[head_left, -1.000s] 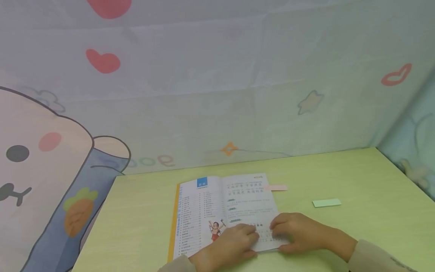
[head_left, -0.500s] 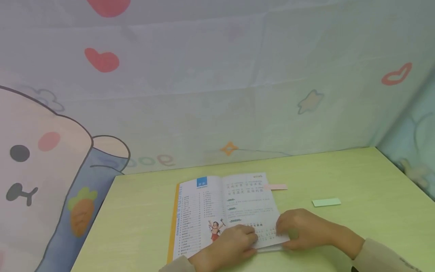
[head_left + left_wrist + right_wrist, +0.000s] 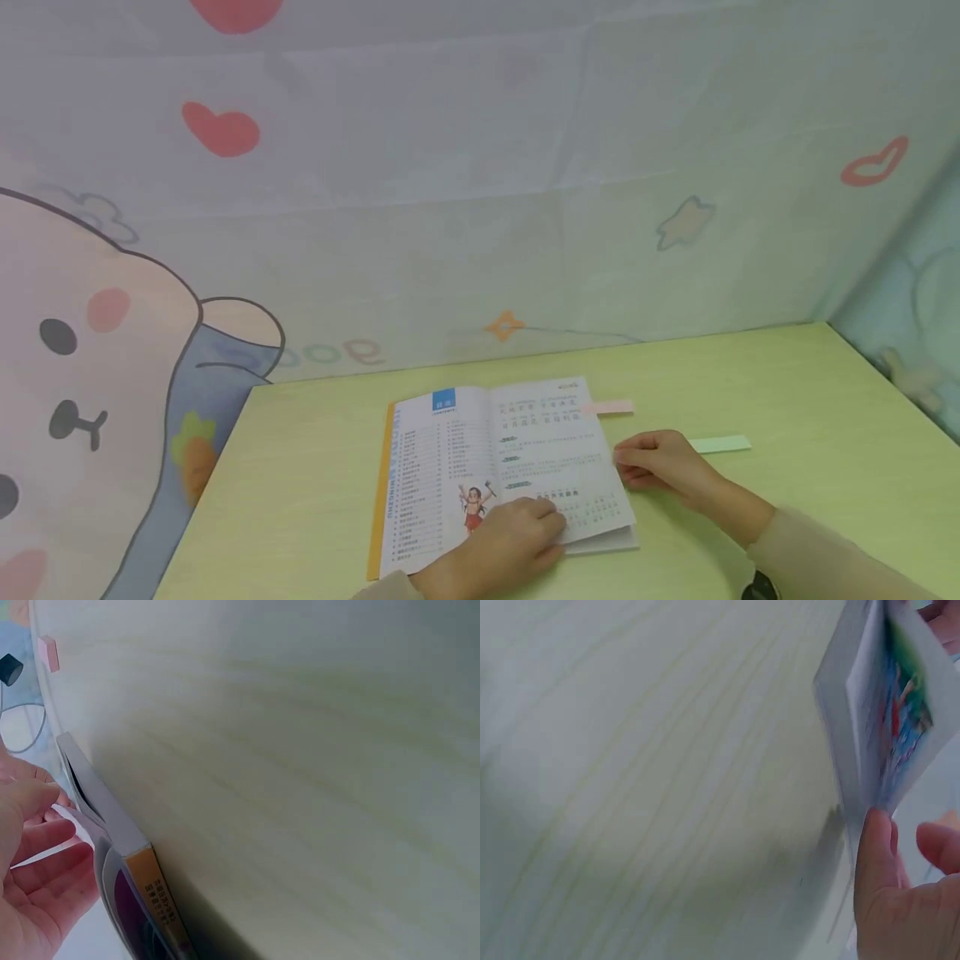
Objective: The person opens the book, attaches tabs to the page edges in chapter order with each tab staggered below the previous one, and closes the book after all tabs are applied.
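Note:
An open book lies on the table, its left page showing a contents list and a drawn figure. My left hand pinches the right page near its bottom edge; in the left wrist view the thumb and fingers of that hand meet at the sheet. That page stands slightly off the pages beneath, baring a coloured picture. My right hand is at the page's right edge, fingers bent, a fingertip touching the edge. I cannot tell if it grips the sheet.
A pink paper strip sticks out from the book's right side. Right of it a green strip lies on the pale green table, partly behind my right hand. A printed cloth hangs at the back. In the left wrist view there is a small pink block.
My right hand has slid from the page's lower right corner up along its edge, baring that corner. My left hand has stayed at the bottom.

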The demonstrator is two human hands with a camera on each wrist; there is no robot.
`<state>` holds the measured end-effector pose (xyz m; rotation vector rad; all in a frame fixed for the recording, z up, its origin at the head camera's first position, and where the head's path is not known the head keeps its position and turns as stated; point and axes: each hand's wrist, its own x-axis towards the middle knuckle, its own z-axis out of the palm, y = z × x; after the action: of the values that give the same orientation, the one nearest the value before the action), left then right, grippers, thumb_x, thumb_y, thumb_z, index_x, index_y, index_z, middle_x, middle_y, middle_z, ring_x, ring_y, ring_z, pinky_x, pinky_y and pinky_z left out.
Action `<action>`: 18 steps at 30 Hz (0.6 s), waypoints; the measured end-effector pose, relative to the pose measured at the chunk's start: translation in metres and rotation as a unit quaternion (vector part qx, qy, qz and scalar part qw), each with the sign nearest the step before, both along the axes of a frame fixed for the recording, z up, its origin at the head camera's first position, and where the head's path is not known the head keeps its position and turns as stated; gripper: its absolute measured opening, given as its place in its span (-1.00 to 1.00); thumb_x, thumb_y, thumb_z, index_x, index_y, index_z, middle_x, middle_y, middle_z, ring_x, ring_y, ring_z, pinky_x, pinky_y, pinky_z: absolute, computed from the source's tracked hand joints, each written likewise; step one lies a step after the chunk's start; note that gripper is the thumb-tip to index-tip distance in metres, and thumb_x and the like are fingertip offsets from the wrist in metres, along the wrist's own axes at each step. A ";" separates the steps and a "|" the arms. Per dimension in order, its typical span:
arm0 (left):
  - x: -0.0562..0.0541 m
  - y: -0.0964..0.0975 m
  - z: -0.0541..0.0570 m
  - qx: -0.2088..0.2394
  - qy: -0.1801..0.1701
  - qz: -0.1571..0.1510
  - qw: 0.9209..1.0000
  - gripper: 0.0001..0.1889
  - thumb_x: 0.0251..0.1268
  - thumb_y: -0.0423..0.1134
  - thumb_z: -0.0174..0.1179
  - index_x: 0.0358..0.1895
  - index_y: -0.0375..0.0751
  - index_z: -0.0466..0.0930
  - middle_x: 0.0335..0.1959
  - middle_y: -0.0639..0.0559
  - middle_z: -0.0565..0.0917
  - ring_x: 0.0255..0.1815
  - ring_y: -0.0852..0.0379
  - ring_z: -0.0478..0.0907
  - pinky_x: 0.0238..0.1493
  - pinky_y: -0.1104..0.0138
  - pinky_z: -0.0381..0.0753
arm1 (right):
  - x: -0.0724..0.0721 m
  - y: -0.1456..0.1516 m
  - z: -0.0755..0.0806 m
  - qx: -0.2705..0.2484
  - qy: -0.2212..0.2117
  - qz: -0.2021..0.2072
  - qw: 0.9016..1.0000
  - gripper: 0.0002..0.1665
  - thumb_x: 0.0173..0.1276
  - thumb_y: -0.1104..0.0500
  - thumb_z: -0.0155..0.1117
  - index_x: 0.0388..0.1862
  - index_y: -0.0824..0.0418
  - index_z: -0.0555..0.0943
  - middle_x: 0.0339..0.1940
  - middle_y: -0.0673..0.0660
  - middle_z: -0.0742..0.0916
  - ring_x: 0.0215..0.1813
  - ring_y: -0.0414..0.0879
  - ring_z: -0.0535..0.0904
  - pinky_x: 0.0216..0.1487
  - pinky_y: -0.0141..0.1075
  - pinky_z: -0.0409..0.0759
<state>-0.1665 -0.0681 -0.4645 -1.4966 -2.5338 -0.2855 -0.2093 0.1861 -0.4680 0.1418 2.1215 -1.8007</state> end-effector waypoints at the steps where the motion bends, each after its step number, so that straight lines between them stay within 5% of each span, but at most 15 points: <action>1: 0.000 0.000 -0.001 0.001 0.003 0.003 1.000 -0.89 0.20 -0.14 0.23 -0.38 -0.05 0.53 -0.42 0.20 0.51 -0.43 0.34 0.42 -0.33 0.60 0.42 | -0.001 -0.003 -0.001 -0.018 -0.017 -0.013 1.000 -0.57 0.27 0.28 0.23 -0.01 0.60 0.47 -0.42 0.09 0.70 -0.39 -0.15 0.62 -0.32 -0.34 0.65; 8: 0.001 -0.001 -0.004 0.012 0.030 0.007 0.999 -0.86 0.19 -0.12 0.24 -0.35 -0.07 0.52 -0.39 0.17 0.51 -0.38 0.29 0.45 -0.31 0.54 0.46 | -0.004 -0.014 0.002 -0.090 -0.086 -0.071 0.990 -0.46 0.20 0.39 0.23 0.12 0.63 0.35 -0.46 0.08 0.71 -0.44 -0.19 0.63 -0.39 -0.42 0.63; 18: 0.005 -0.030 -0.004 -0.022 0.028 0.076 0.996 -0.67 0.17 -0.02 0.23 -0.08 -0.14 0.59 -0.10 0.00 0.59 -0.04 0.08 0.55 -0.05 0.29 0.58 | -0.005 -0.019 0.006 -0.114 -0.094 -0.047 0.988 -0.45 0.18 0.42 0.22 0.14 0.58 0.35 -0.36 0.14 0.70 -0.34 -0.11 0.64 -0.33 -0.36 0.65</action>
<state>-0.1612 -0.0985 -0.4682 -1.2973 -2.6080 -0.1640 -0.2146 0.1675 -0.4624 0.3446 1.7951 -1.9830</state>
